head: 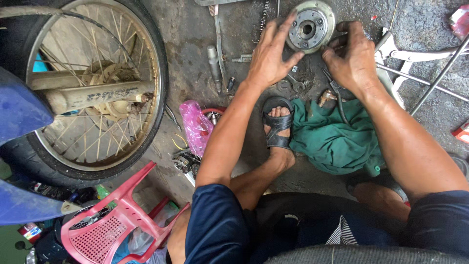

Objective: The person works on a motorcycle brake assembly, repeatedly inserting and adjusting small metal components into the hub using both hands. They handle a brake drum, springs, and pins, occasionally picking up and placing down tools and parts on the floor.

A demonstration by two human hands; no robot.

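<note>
The round metal clutch hub (309,26) lies between both hands — left hand (270,54) spread open against its rim, right hand (351,57) clenched just beside it.

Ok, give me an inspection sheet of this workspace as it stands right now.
Surface: dark, stained concrete floor.
Job's things: round metal hub part lying flat on the floor.
Clutter: green rag, pink plastic bag, metal rod, pliers, small wrenches.
Hands: left hand, fingers spread, touching the part's left edge; right hand curled at its right edge, grip hidden.
Cables: nothing seen.
Surroundings: spoked motorcycle wheel, overturned pink plastic stool, sandalled foot.
</note>
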